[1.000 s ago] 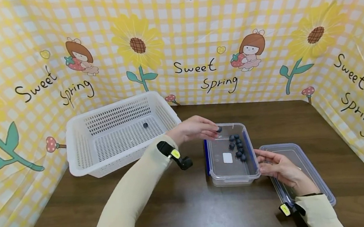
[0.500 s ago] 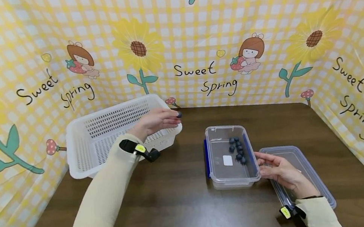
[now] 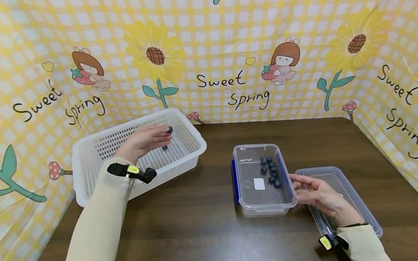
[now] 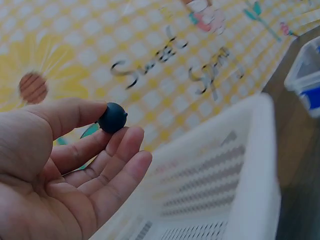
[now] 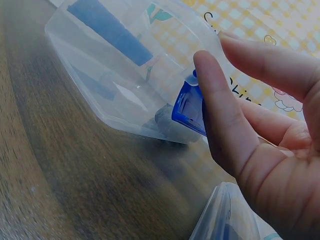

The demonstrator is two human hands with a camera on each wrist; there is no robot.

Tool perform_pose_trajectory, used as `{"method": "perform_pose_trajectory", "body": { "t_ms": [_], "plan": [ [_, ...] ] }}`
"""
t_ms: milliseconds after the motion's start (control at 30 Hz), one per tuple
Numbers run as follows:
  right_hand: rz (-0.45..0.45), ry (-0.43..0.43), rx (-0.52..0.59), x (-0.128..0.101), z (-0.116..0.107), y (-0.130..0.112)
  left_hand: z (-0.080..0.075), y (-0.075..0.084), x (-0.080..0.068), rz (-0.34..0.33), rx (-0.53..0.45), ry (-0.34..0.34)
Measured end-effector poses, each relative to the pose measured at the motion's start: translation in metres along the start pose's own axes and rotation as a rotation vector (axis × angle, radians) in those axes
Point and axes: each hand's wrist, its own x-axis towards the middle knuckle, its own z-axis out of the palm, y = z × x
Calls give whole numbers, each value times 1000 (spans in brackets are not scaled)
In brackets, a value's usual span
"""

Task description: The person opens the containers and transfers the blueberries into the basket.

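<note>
Blueberry [image 3: 169,129] pinched by left hand [image 3: 141,141] above basket [image 3: 95,192] interior.

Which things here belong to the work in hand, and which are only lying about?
In use:
- blueberry pinched by left hand
- white basket
- clear container of blueberries, touched by right hand

Lying about:
- lid

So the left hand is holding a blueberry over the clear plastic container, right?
Not quite. The left hand pinches a blueberry, but over the white basket, not the clear container. The head view shows it.
</note>
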Motion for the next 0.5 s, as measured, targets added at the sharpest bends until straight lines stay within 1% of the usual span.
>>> {"method": "perform_pose_trajectory", "body": {
  "t_ms": [133,233,300,400,500],
  "plan": [
    [-3,-3,10,-1,0,0,-22,-6,-5,-7,-57,56],
    [-4,-6,13,-1,0,0,-37,-11,-9,-23,-125,82],
    [-4,-6,14,-1,1,0,-44,-14,-11,-30,-151,90],
    [-4,-11,17,-1,0,0,-51,-20,-14,-42,-146,91],
    [-4,-16,27,0,0,0,-56,-25,-15,-55,-104,105]
  ]
}}
